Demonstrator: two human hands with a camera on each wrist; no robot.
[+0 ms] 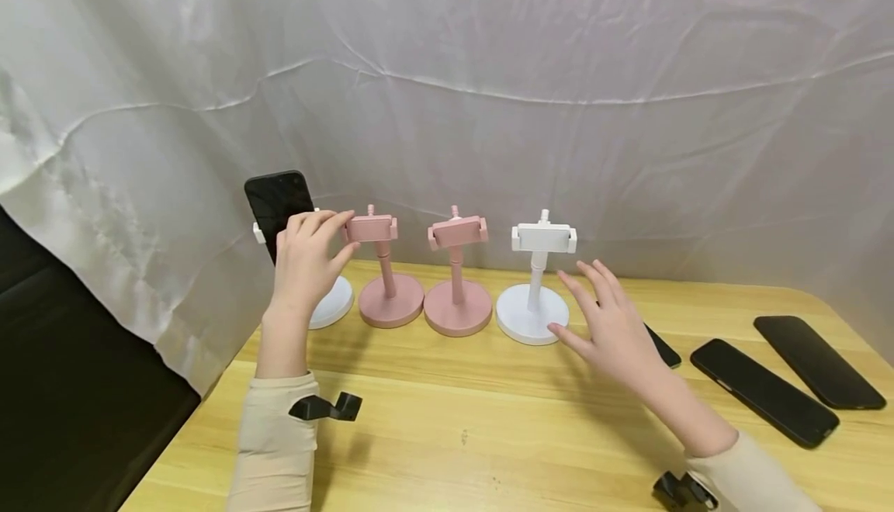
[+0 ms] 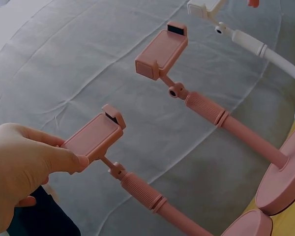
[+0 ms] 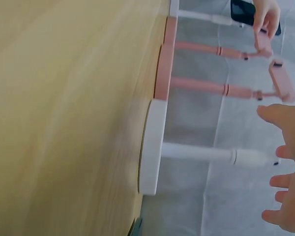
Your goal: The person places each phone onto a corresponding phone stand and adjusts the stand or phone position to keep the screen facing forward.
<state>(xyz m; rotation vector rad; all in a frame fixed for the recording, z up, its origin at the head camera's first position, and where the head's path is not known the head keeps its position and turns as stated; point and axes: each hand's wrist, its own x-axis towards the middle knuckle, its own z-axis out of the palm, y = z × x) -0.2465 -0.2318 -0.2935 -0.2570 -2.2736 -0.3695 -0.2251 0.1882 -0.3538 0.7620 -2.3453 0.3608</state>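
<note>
Pink stand (image 1: 386, 264) at centre left of the frame, clamp pinched between curled fingers of left hand (image 1: 305, 262). At centre right, right hand (image 1: 615, 326) hovering just beside white stand (image 1: 535, 283), fingers spread, holding nothing.

Matt plastic stands on pale wood, glossy black phones, creased white cloth behind.

The counter (image 1: 489, 419) is light wood with a visible grain and a smooth, faintly satin face. The pink stands (image 1: 388, 279) look like matt moulded plastic, each with a ribbed collar on the stem (image 2: 142, 189); the white stand (image 1: 534, 295) is smooth plastic with a slight sheen on its round base. The phones (image 1: 764, 392) lying flat have glossy black glass that catches the light, as does the mounted phone (image 1: 275, 202). The backdrop (image 1: 559, 93) is thin white cloth, matt and wrinkled. Both sleeves (image 1: 275, 442) are soft beige knit fabric.
</note>
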